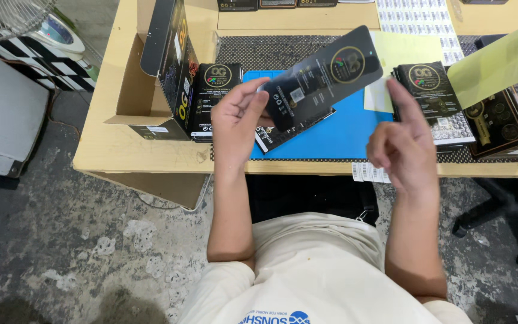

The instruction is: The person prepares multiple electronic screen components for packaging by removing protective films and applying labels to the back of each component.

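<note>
The person's left hand [238,123] pinches a flat black packet [322,78] by its lower left end, thumb on the near face and fingers curled behind it. The packet is long and slim, with a round gold-rimmed emblem near its upper end and a small pale label near the middle; it is held above the tabletop [115,144], tilted so that its far end points toward 2 o'clock.

The right hand [403,147] holds nothing. Its index finger sticks up toward 11 o'clock while the other fingers are curled loosely into the palm, and it hovers near the packet's right end without touching it.

Under the packet lies a blue mat [343,135], and on it, just below the left hand's fingers, rests a second black packet [283,133], partly hidden. At 9 o'clock from the left hand stands a short stack of black packets [214,96], and further toward 9 o'clock an open cardboard carton [133,90] with a black printed flap raised. At 3 o'clock from the held packet sits another stack of black packets [433,102], with black-and-gold boxes [505,120] beyond it near the right edge. A yellow-green sheet [499,63] hangs over those boxes, and a pale yellow sheet [406,51] lies flat behind the held packet. A sheet of small white labels [418,21] lies at 12 o'clock, and a strip of barcode stickers [370,173] hangs over the near tabletop edge.
</note>
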